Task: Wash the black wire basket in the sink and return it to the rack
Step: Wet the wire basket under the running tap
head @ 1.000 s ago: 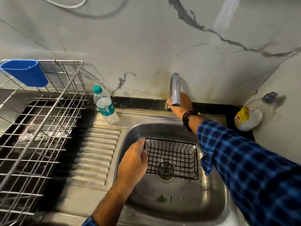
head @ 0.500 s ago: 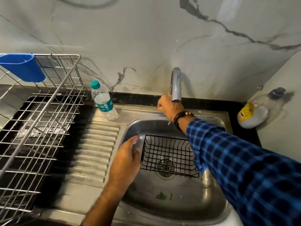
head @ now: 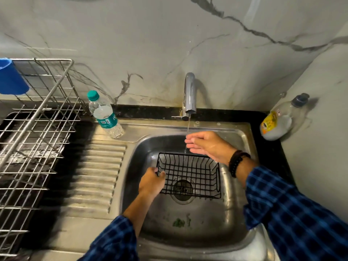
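Observation:
The black wire basket sits upright in the steel sink, over the drain. My left hand grips the basket's left rim. My right hand is held flat with straight fingers under the tap, just above the basket's back edge. A thin stream of water runs from the tap past my fingertips onto the basket. The steel wire rack stands on the counter to the left.
A water bottle with a green cap stands at the sink's back left corner. A soap bottle leans in the back right corner. A blue holder hangs on the rack. The ribbed drainboard lies between rack and sink.
My right hand left the tap's handle and moved down under the spout, fingers straightened. Water now runs. My left hand took hold of the basket's left rim.

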`<act>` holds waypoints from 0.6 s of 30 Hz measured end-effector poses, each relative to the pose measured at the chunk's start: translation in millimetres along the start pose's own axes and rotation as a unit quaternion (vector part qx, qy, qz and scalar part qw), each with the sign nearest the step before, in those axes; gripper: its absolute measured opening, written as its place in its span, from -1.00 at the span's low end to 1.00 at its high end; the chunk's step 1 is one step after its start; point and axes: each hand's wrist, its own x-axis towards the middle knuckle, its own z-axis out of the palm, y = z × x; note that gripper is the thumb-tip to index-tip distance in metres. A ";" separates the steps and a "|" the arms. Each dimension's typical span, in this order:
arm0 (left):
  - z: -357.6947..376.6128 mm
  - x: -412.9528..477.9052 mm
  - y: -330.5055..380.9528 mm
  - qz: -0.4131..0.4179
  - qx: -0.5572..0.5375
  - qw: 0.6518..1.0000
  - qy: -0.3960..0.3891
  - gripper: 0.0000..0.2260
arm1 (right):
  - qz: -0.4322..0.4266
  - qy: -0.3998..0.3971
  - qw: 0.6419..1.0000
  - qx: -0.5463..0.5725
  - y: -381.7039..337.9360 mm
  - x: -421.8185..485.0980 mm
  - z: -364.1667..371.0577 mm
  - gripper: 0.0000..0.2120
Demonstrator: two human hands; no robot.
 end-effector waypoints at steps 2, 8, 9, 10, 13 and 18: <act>0.2 4.2 0.1 0.004 0.020 0.998 0.057 -0.60 | -0.001 0.007 0.999 0.038 -1.4 0.9 14.0 -0.71; 9.6 23.6 -15.6 0.016 0.020 0.999 -0.021 -0.63 | -0.014 0.054 0.979 0.196 4.2 -6.2 27.9 -0.75; 12.0 26.9 -18.8 0.019 0.014 0.999 -0.024 -0.62 | -0.027 0.087 0.982 0.165 9.0 -5.4 27.1 -0.76; 13.6 26.5 -19.5 0.020 0.011 0.999 -0.033 -0.59 | -0.034 0.125 0.986 0.103 13.6 -5.0 26.9 -0.77; 23.9 28.4 -24.7 0.007 -0.036 0.997 -0.069 -0.48 | 0.009 0.198 0.980 -0.011 34.3 -6.0 24.3 -0.77; 26.5 24.2 -16.6 0.040 -0.149 0.986 -0.058 -0.61 | 0.088 0.234 0.943 -0.222 76.3 -8.8 16.8 -0.75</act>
